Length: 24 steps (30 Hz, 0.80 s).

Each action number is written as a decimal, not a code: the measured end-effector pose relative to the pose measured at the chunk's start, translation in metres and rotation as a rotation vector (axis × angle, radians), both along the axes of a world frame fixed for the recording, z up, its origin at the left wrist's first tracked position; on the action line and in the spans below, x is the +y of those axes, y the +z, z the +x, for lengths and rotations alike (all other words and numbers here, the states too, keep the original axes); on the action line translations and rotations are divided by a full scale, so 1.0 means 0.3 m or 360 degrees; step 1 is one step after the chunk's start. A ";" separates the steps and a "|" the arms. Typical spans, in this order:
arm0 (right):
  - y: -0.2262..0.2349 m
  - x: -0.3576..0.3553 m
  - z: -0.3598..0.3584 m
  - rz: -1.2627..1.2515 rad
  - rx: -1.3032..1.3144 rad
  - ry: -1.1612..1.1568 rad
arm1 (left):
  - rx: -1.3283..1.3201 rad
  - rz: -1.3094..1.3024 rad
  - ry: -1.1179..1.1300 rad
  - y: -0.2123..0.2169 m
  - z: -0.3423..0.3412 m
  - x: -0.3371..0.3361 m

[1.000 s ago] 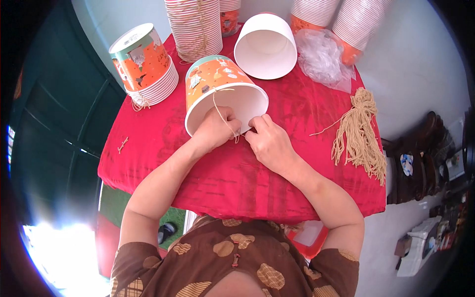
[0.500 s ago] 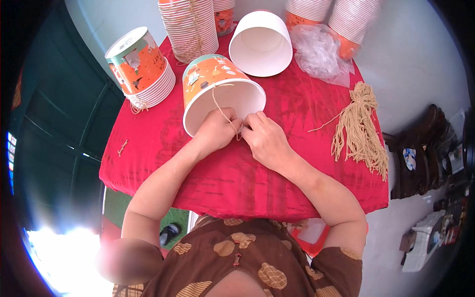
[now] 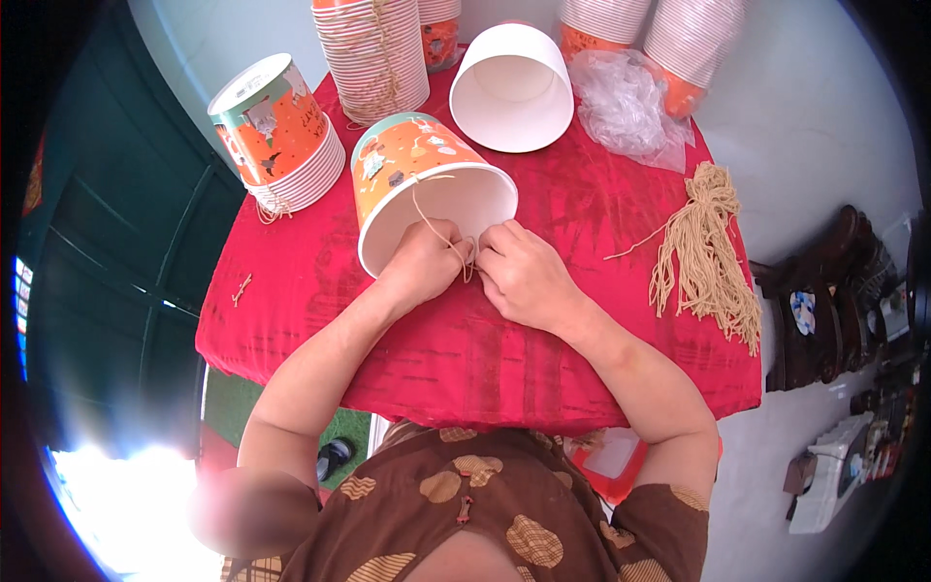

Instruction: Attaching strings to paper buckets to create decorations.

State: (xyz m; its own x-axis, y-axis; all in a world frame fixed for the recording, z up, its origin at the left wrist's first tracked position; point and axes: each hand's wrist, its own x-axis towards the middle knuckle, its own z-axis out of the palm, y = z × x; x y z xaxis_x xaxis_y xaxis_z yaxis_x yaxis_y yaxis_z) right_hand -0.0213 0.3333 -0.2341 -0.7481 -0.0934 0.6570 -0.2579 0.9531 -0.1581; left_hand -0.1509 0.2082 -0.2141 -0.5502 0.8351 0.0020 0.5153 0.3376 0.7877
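Note:
An orange printed paper bucket (image 3: 412,155) lies tilted on the red cloth, its white mouth facing me. A tan string (image 3: 421,202) comes from its rim down to my fingers, where it makes a small loop. My left hand (image 3: 423,260) is at the mouth of the bucket, its fingers pinched on the string. Close beside it, my right hand (image 3: 524,272) has its fingers closed on the same string near the lower rim. The fingertips partly hide the string's end.
Behind stands a plain white-mouthed bucket (image 3: 512,89). Nested bucket stacks (image 3: 373,63) line the back, with another stack (image 3: 276,131) at left. Crumpled clear plastic (image 3: 630,107) lies at back right. A tan string bundle (image 3: 705,252) rests at the right edge of the red-covered table (image 3: 582,378).
The bucket has turned and shifted slightly left and nearer. Both hands stay at its mouth with the string, and the fingertips have moved a little apart.

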 end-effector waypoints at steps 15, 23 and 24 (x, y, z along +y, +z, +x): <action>-0.035 -0.038 -0.002 -0.0770 -0.0088 0.0174 | -0.0094 0.0002 0.0065 -0.030 -0.027 0.002; 0.001 -0.001 0.016 -0.0744 -0.0289 0.0027 | -0.0187 0.0031 0.0072 -0.006 -0.014 -0.001; -0.004 0.004 0.013 -0.0460 -0.0203 -0.0057 | -0.0166 0.0021 0.0052 -0.009 -0.017 0.000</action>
State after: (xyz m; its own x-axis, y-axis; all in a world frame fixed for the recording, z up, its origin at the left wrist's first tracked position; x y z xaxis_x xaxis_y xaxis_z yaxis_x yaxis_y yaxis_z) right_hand -0.0174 0.3346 -0.2354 -0.8257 0.1113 0.5530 -0.1857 0.8720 -0.4528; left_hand -0.1559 0.2080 -0.2168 -0.5751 0.8168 -0.0457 0.4193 0.3422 0.8409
